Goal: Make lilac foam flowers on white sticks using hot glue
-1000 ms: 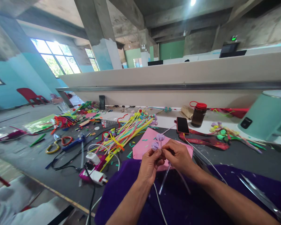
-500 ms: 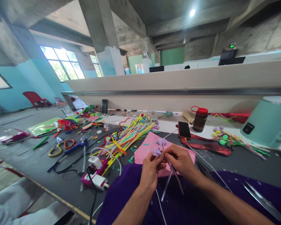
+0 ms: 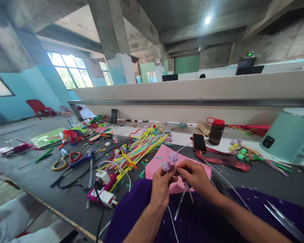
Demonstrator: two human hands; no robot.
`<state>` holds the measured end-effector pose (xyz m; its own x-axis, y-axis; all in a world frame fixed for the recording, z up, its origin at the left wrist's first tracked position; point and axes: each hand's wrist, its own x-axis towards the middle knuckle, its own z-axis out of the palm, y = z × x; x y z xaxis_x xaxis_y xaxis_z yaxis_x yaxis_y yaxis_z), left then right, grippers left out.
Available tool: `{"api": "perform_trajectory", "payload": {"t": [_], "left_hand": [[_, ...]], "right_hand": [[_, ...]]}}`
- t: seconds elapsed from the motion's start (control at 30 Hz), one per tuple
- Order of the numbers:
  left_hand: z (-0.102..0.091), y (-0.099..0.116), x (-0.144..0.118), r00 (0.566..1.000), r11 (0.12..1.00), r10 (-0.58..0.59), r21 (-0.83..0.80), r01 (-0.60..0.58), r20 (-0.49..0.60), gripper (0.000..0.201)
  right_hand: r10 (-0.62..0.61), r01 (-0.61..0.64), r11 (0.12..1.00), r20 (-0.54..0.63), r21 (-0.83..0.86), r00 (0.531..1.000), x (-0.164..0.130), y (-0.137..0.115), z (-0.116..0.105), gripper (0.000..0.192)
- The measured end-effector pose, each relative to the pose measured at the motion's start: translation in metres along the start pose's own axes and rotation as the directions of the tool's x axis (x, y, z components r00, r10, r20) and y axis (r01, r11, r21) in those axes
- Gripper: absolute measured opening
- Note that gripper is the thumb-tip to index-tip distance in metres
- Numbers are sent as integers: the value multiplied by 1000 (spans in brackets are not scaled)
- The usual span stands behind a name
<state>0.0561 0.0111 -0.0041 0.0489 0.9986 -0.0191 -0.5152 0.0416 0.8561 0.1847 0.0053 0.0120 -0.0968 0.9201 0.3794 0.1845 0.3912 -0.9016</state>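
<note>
Two lilac flowers (image 3: 169,161) already curl on stems, pinched between left hand (image 3: 161,185) and right hand (image 3: 194,175) over the pink sheet (image 3: 159,158). At ten o'clock, the straw pile (image 3: 138,146) lies unrolled, so I judge much remains.

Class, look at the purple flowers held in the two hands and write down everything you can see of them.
The purple flowers are two small lilac heads, fuzzy like twisted pipe cleaner, each on a thin pale stem. One head sits higher and further back, the other lower and to the left. The left hand and the right hand pinch the stems together just under the heads. The stems run down and splay below the hands, over purple cloth. Behind lies a pink sheet.
</note>
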Motion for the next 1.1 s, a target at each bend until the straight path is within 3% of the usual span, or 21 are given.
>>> {"api": "perform_trajectory", "payload": {"t": [0.1,0.27,0.37,0.43,0.57,0.67,0.83,0.93,1.1], "left_hand": [[-1,0,2,999,999,-45,-29,45,-14,19],[-1,-2,4,994,993,-103,-61,100,-46,19],[-1,-2,5,990,989,-119,-92,112,-72,20],[-2,-1,6,987,984,-143,-117,135,-67,19],[-3,2,7,978,968,-199,-168,186,-63,20],[-2,5,7,970,954,-233,-208,214,-72,21],[0,5,6,952,919,-301,-286,272,-62,17],[1,5,6,941,905,-330,-306,294,-71,14],[3,6,7,932,902,-349,-306,304,-101,11]], "right_hand": [[-1,1,1000,-7,-11,1000,0,1,0,12],[-199,195,955,8,-222,980,-1,-4,-4,12],[-255,252,935,19,-249,967,-1,-9,-6,12],[-232,233,949,30,-214,972,-1,-11,-6,13],[-59,62,994,34,-86,998,0,-10,-5,14],[-103,104,987,14,-123,995,-1,-8,-3,10],[-367,380,868,101,-320,925,-4,0,-2,13],[-404,430,796,156,-426,901,-5,5,-2,18],[-370,430,704,223,-565,902,-5,8,-2,21]]}}
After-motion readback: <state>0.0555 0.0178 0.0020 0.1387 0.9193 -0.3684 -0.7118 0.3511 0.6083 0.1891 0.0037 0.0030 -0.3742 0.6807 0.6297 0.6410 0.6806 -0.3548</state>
